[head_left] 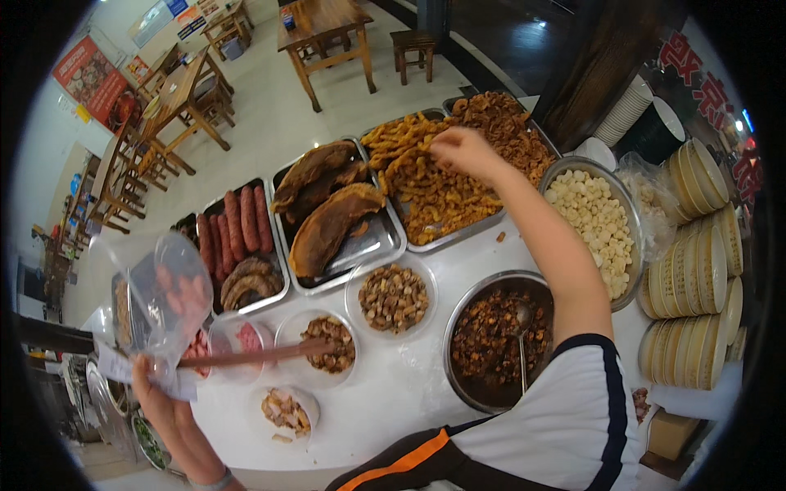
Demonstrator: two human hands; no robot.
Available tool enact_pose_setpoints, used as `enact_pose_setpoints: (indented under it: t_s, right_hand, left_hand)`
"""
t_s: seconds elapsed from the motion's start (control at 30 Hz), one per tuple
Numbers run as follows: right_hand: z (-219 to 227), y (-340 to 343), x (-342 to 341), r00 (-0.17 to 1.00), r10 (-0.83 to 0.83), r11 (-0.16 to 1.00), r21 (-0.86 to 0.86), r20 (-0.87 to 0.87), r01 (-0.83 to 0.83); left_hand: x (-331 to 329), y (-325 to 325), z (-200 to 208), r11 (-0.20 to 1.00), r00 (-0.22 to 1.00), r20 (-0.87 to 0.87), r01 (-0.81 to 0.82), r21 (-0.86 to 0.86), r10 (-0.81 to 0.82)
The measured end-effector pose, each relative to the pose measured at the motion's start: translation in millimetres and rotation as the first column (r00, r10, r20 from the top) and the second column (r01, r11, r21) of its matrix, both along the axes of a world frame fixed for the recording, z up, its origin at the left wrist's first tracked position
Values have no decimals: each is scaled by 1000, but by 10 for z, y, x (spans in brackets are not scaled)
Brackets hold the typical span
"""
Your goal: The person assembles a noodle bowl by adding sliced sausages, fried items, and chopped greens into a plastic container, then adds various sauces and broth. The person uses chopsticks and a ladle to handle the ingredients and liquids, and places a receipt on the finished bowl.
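My left hand (164, 417) is closed around the gathered edge of a clear plastic bag (155, 282), which stands puffed open above it. A white paper slip (116, 366) shows beside the fingers. From the same hand a long reddish-brown stick-like utensil (254, 353) reaches right, its tip over a tub of brown chopped food (329, 348); whether it is tongs or chopsticks I cannot tell. My right hand (468, 154) reaches over the tray of golden fried strips (442, 196), fingers pinched together at its far right side. What lies between the fingertips is hidden.
Trays of sausages (237, 225), large brown meat slabs (336, 225) and fried crisps (503, 127) line the counter's far side. Nearer are a steel bowl of dark chopped food with a spoon (522, 327), a bowl of pale pieces (585, 221) and stacked bowls (684, 282).
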State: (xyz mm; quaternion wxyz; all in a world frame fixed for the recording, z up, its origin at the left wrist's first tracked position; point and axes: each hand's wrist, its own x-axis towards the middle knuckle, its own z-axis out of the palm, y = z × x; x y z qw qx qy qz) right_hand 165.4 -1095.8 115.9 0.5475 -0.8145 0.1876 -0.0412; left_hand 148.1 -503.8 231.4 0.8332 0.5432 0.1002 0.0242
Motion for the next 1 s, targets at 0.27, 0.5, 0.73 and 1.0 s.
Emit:
enact_pose_setpoints:
  t_s: [0.27,0.5,0.73,1.0]
  right_hand:
    - [-726,-1573,86,582,-743,620,-666,-330,414]
    - [-901,-1656,371,481,-743,657,-645,-466,390]
    - [-945,-1493,656,502,-736,643,-701,-455,308]
    - [-1018,-1410,719,532,-734,577,-802,-423,158]
  left_hand:
    - [-119,247,-147,967,978,-129,-130,220,161]
    - [-217,337,-204,175,1000,-18,20,984,-14]
    - [-75,254,-238,870,947,-289,21,493,142]
    - [-84,235,-277,891,906,-368,-24,453,211]
